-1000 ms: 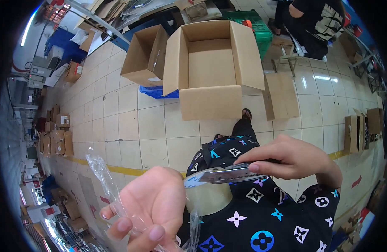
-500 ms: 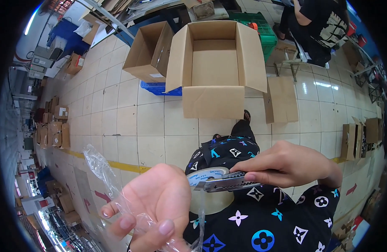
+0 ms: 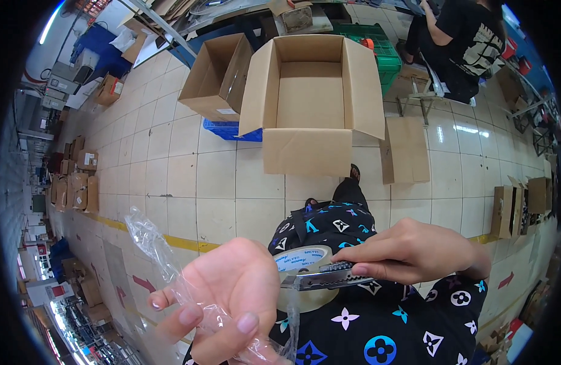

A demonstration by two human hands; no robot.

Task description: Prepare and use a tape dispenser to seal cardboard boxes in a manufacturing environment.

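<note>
In my right hand [image 3: 408, 252] is a metal utility knife [image 3: 329, 277], gripped between thumb and fingers and pointing left. Behind its blade end is a roll of tape [image 3: 302, 258] with blue print on its inner ring; what holds the roll up is hidden. My left hand [image 3: 232, 286] is palm up just left of the knife, its fingers curled on a crumpled strip of clear tape [image 3: 153, 243]. One end of the strip sticks out past the fingers to the upper left. A twisted length [image 3: 294, 322] hangs from near the blade down toward my left thumb.
Ahead stands an open cardboard box [image 3: 311, 97], flaps spread. A taller open carton [image 3: 210, 82] sits on a blue crate [image 3: 232, 130] to its left. A green crate [image 3: 378, 55] is behind; a flat-sided carton [image 3: 405, 151] stands right. A seated person [image 3: 457, 48] is at far right.
My right hand and the knife have shifted slightly down and show a little more of the tape roll. My left hand keeps almost the same pose, still with the clear strip.
</note>
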